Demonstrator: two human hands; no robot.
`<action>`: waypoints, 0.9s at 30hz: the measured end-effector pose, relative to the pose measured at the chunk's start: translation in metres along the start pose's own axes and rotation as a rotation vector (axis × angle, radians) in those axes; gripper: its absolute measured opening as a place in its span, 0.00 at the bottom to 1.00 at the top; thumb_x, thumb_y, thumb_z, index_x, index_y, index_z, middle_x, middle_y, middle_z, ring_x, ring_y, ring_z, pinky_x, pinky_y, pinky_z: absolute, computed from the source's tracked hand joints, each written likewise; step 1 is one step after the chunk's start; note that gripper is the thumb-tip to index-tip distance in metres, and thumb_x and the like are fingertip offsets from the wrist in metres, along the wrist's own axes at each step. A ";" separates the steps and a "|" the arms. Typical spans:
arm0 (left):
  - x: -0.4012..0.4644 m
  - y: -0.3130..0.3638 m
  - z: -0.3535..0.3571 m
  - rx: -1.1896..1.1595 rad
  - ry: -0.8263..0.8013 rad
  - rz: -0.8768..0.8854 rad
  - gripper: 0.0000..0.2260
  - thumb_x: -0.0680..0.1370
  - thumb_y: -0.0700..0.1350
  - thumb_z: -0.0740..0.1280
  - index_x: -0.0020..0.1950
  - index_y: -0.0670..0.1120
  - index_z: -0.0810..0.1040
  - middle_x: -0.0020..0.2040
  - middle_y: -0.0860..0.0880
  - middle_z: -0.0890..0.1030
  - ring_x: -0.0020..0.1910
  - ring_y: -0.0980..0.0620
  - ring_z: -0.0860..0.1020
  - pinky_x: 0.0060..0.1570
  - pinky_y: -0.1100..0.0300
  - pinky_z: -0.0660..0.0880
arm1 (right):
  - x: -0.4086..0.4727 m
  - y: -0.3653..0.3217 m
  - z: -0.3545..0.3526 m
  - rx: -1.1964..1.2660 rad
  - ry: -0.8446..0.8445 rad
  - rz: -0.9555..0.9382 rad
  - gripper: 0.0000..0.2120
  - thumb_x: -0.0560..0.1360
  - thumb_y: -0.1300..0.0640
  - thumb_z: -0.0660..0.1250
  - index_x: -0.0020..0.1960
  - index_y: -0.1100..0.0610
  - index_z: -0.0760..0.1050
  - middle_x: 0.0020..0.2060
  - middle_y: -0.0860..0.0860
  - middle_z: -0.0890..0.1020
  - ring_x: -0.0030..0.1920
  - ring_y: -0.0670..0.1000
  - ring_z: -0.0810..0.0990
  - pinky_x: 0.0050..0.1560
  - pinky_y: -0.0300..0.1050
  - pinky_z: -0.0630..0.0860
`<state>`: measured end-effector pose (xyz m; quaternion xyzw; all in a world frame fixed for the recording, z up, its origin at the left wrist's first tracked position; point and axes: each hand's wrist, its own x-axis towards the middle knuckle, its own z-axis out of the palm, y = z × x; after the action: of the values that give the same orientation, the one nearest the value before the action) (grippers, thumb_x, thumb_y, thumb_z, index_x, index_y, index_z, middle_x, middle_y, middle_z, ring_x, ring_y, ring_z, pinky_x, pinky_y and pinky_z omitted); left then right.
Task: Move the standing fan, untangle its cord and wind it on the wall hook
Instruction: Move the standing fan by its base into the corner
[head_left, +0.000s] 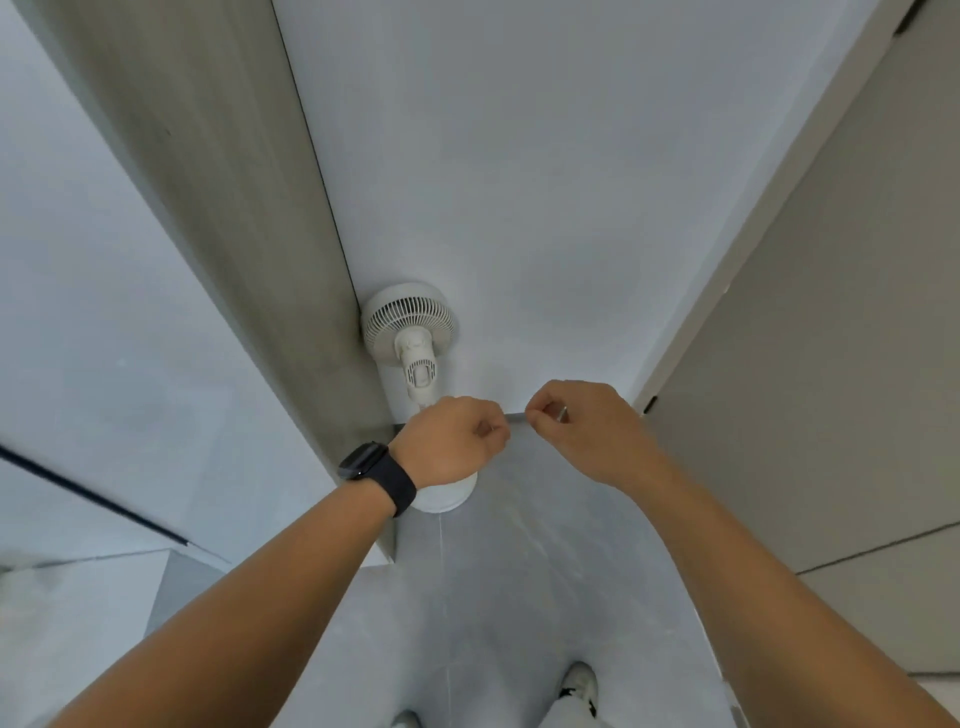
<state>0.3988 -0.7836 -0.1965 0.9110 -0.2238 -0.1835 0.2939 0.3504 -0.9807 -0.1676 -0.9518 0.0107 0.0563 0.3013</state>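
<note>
1. Narrow corner of a pale room: grey tiled floor (519, 571) below, white wall (519, 182) ahead, grey-beige panel (218, 208) at left, door (831, 364) at right.
2. Left: left hand (449, 441), dark watch (376, 475) at the wrist, closed in a loose fist with fingertips pinched together; nothing clearly visible in the pinch, possibly a thin pale cord.
3. Centre: standing fan (410, 332), white, upright in the corner between panel and wall, head facing the wall, round base (449, 493) on the floor just behind the left wrist.
4. Right: right hand (582, 426), curled shut, thumb and forefinger pinched, a small metallic glint at the fingers; identity of the glint not discernible.
5. Hands close together, nearly touching, in front of the fan's column.
6. Cord not discernible; wall hook not in view.
7. Progress, as a judgement: fan apparently placed in its corner; untangling possibly in hand; winding on the hook not yet done.
</note>
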 end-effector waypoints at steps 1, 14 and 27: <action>0.009 0.003 0.008 -0.025 0.007 -0.028 0.06 0.80 0.51 0.65 0.48 0.56 0.82 0.44 0.56 0.84 0.43 0.55 0.82 0.51 0.49 0.80 | 0.009 0.013 -0.003 -0.004 -0.026 -0.017 0.07 0.80 0.50 0.64 0.50 0.46 0.81 0.45 0.40 0.82 0.46 0.43 0.80 0.49 0.46 0.79; 0.053 -0.051 0.064 -0.242 0.096 -0.506 0.07 0.80 0.49 0.67 0.48 0.53 0.84 0.46 0.54 0.85 0.48 0.52 0.82 0.56 0.50 0.80 | 0.116 0.071 0.044 -0.037 -0.367 -0.217 0.06 0.77 0.47 0.65 0.49 0.44 0.81 0.44 0.43 0.84 0.46 0.49 0.81 0.49 0.50 0.81; 0.175 -0.175 0.087 -0.499 0.121 -0.692 0.08 0.81 0.47 0.66 0.47 0.51 0.85 0.43 0.55 0.85 0.45 0.52 0.83 0.54 0.51 0.82 | 0.270 0.112 0.125 -0.121 -0.335 -0.180 0.06 0.80 0.51 0.64 0.50 0.46 0.80 0.47 0.41 0.81 0.50 0.45 0.77 0.51 0.47 0.78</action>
<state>0.5564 -0.7863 -0.4058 0.8425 0.1637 -0.2662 0.4389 0.5997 -0.9963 -0.3638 -0.9425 -0.1281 0.1875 0.2451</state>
